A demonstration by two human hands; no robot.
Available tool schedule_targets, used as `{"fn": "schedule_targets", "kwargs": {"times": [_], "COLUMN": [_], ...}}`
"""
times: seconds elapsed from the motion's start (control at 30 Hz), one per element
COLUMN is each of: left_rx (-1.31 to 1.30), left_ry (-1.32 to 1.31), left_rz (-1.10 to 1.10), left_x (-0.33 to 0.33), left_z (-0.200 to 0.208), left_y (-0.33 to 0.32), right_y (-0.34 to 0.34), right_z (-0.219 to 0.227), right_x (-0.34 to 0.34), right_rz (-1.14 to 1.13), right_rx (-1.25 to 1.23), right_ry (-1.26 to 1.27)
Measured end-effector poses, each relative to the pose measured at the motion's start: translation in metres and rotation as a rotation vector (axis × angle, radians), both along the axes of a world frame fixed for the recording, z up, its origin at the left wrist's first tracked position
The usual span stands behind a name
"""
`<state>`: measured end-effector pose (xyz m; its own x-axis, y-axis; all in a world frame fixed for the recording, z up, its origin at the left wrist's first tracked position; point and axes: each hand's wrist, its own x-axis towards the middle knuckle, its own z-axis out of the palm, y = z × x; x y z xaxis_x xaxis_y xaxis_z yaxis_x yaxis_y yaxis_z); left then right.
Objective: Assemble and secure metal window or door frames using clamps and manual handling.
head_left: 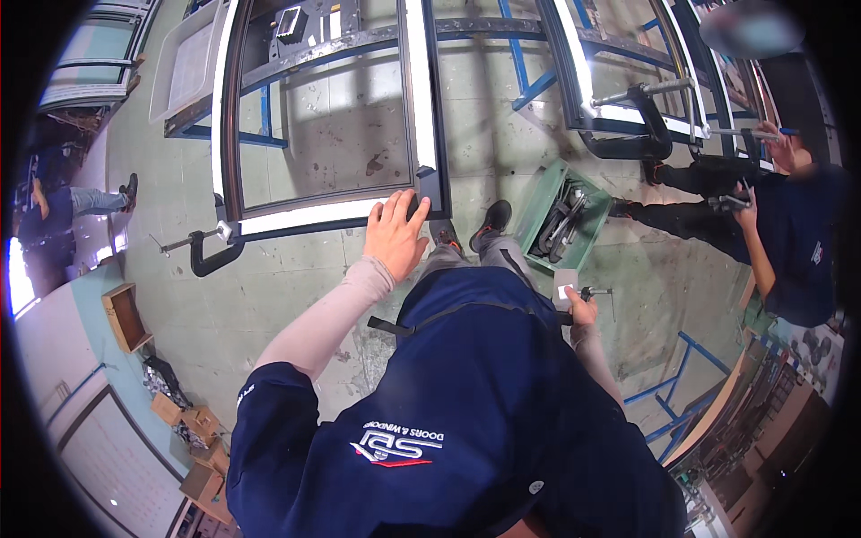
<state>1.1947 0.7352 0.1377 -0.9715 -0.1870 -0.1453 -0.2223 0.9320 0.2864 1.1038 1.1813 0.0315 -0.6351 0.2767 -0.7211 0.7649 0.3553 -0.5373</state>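
Navy shirt [484,359] at six o'clock; left hand [395,237], fingers splayed, rests on a black-and-white frame [305,216] at eleven; right hand [583,310], past three, grips a screw clamp [588,292].

a blue-legged desk [493,29] with a dark, worn beam spans the top of the view; a rectangular frame [305,218] lies on it at upper left, a second frame [619,115] at upper right. the tiled floor [341,278] bears a green crate [535,215], right of centre.
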Motion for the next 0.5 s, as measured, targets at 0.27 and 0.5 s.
{"fn": "schedule_targets", "kwargs": {"times": [0.27, 0.5], "left_rx": [-0.023, 0.279], "left_ry": [-0.055, 0.213], "left_rz": [-0.085, 0.157], "left_x": [0.003, 0.003], "left_z": [0.011, -0.022], "left_y": [0.001, -0.020], "right_y": [-0.002, 0.003], "right_z": [-0.003, -0.014], "right_x": [0.001, 0.013], "right_rz": [-0.053, -0.068], "right_rx": [-0.076, -0.125], "right_ry": [0.012, 0.039]}}
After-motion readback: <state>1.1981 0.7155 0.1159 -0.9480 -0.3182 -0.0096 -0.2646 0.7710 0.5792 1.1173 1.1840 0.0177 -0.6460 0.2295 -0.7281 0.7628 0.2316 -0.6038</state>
